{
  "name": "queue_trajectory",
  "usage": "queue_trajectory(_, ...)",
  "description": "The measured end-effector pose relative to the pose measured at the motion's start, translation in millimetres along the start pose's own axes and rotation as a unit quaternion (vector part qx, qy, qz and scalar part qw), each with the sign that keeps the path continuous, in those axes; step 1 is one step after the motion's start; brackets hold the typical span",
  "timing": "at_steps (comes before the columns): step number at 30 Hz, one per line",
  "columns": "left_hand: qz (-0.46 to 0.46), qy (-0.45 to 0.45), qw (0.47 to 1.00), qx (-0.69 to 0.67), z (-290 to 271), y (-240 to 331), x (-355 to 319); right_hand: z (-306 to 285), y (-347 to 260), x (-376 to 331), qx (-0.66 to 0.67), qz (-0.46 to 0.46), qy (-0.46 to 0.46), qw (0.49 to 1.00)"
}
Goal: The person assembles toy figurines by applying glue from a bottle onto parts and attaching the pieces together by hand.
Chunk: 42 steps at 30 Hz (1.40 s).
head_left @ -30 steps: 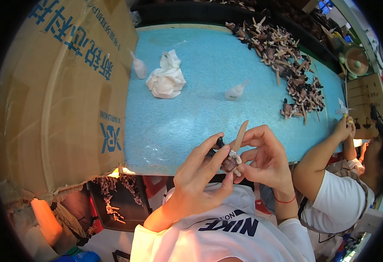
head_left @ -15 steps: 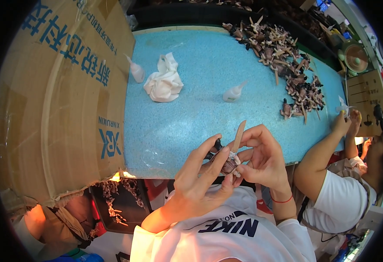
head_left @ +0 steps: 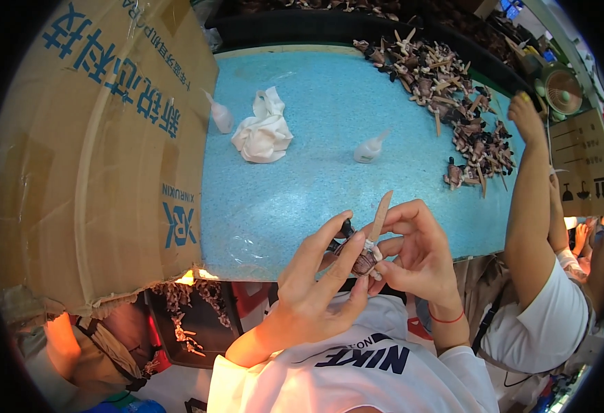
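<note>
Close to my chest, over the near edge of the blue table, both hands hold a small figurine (head_left: pixel 365 263). It has a brown body, black parts and pale limbs, and a long tan sword-like blade (head_left: pixel 382 215) points up from it. My left hand (head_left: pixel 310 282) grips the body and the black parts between thumb and fingers. With thumb and fingertips, my right hand (head_left: pixel 422 255) pinches the figurine's pale side near the base of the blade. Fingers partly cover the figurine, so the exact contact there is hidden.
A white squeeze bottle (head_left: pixel 369 149), crumpled white tissue (head_left: pixel 263 135) and a second bottle (head_left: pixel 221 115) stand on the table (head_left: pixel 316 89). Similar figurines (head_left: pixel 464 103) pile up at far right. A cardboard box (head_left: pixel 102 158) borders the left; a co-worker's arm (head_left: pixel 530 206) reaches in at right.
The co-worker's arm at right has swung up toward the fan and the figurine pile. My hands keep nearly the same hold on the figurine. The view has shifted slightly.
</note>
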<state>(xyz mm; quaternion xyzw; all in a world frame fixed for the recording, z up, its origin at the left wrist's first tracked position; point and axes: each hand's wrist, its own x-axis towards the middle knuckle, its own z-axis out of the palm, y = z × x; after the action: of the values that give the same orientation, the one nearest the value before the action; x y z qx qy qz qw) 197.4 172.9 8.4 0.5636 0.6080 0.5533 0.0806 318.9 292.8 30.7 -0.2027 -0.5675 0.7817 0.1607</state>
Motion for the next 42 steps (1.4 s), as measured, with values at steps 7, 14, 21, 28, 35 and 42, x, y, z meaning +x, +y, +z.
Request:
queue_trajectory(7, 0.005, 0.019, 0.999, 0.025, 2.7, -1.3, 1.0, 1.3, 2.8, 0.8, 0.012, -0.01, 0.005, 1.0)
queue_trajectory(14, 0.018, 0.028, 0.999, 0.035, 2.2, -1.1, 5.8, 2.3, 5.4, 2.3, 0.028, -0.029, 0.007, 0.999)
queue_trajectory(21, 0.052, 0.018, 0.996, 0.067, 4.6, 0.7, 11.2, -2.8, 5.3, 1.3, 0.058, -0.03, -0.001, 0.998)
queue_trajectory(28, 0.057, 0.003, 0.991, 0.12, 10.8, 9.7, 16.6, -10.5, 5.2, -0.3, 0.096, -0.019, -0.012, 0.995)
queue_trajectory(35, 0.066, -0.024, 0.987, 0.144, 16.6, 18.3, 20.4, -19.8, 5.1, -4.7, 0.13, -0.03, -0.03, 0.991)
queue_trajectory(42, 0.047, -0.033, 0.986, 0.154, 25.7, 28.2, 22.5, -29.7, 7.6, -12.0, 0.148, -0.043, -0.031, 0.988)
